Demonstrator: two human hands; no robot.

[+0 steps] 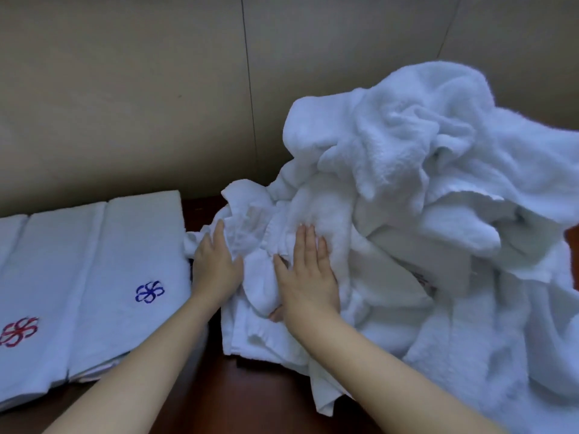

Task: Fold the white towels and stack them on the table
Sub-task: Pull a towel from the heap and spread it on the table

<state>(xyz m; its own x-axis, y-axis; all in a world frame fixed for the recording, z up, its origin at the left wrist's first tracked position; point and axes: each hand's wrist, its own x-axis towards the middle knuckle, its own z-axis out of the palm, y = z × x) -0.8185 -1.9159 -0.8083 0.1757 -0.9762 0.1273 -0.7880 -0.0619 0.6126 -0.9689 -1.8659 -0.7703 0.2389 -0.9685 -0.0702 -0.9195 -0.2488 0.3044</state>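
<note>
Now the left hand (216,266) and right hand (308,277) are lying open, clasping nothing, pressing the crumpled towel (250,335) beneath them; smoothing outward from both palms seems wisest.

A beige panelled wall (125,89) with dark vertical seams rises behind the dark reddish-brown table (244,402).

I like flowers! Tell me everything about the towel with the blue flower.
The towel with the blue flower is white, fluffy terry cloth, folded into a rectangle. It lies on the dark table, rightmost in a row of folded towels, against its neighbour. The stitched flower sits near its right edge. The left hand is beside it.
</note>
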